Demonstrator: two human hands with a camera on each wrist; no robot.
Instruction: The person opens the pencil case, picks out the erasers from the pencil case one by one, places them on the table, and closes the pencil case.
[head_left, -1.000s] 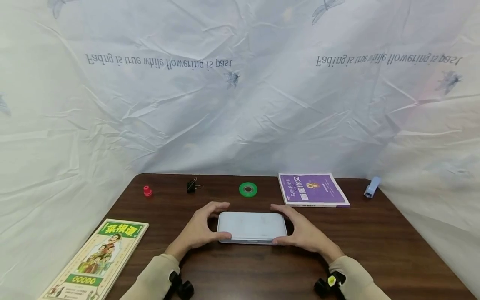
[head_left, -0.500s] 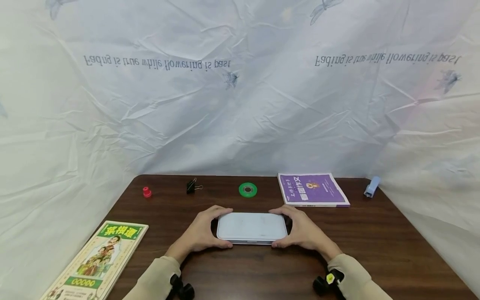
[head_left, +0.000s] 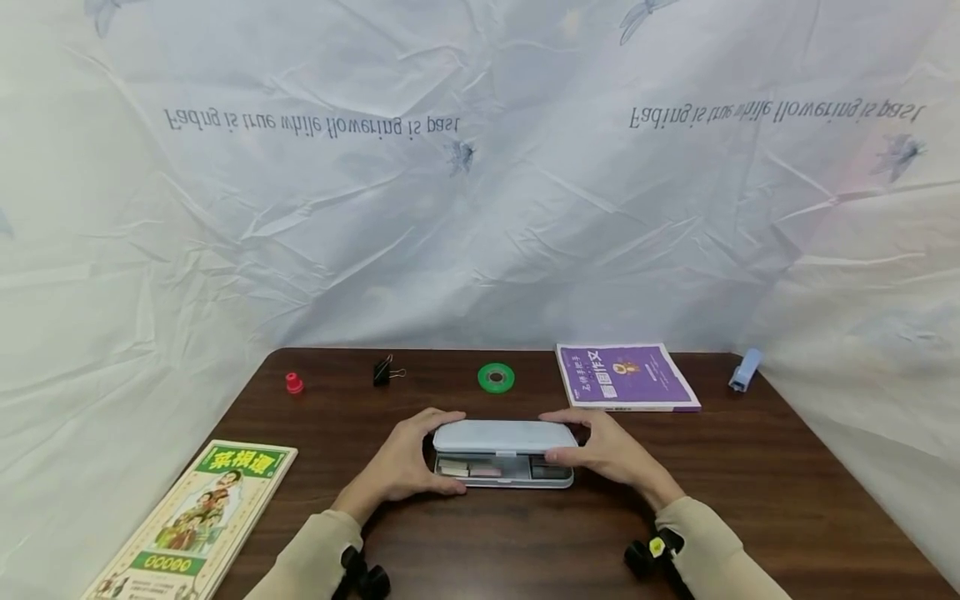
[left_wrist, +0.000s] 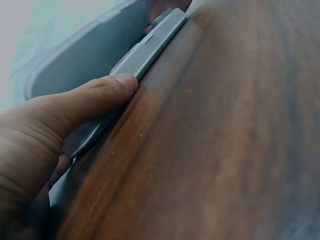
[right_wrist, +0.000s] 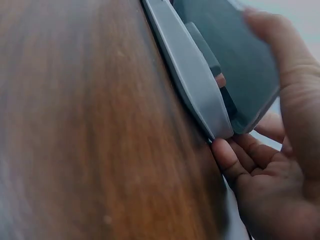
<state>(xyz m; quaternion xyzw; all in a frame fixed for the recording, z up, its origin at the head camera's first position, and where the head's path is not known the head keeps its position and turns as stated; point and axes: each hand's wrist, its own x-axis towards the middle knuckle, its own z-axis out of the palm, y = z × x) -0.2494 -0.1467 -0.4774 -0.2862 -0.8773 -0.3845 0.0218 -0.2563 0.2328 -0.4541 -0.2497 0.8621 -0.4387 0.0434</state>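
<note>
A pale grey-blue pencil case [head_left: 517, 482] lies on the dark wooden table with its lid [head_left: 502, 435] partly raised, hinged at the far side. Inside show a cream block and a pink block [head_left: 485, 471] on the left and a dark item [head_left: 550, 472] on the right. My left hand [head_left: 401, 462] grips the left end, its thumb pressed on the front wall of the base in the left wrist view. At the other end, my right hand [head_left: 611, 450] holds the case, thumb at the lid's front edge and fingers around the end of the base in the right wrist view.
Along the back of the table [head_left: 495, 550] lie a red cap-like piece [head_left: 294, 383], a black binder clip [head_left: 384, 372], a green tape roll [head_left: 497, 378], a purple book [head_left: 626, 377] and a blue stapler-like object [head_left: 745, 372]. A green-and-cream book [head_left: 197, 517] lies at left.
The pencil case's lid has swung up from closed, showing the contents. My right thumb has risen with the lid's front edge. Both hands closed in on the case earlier; the left stays in place.
</note>
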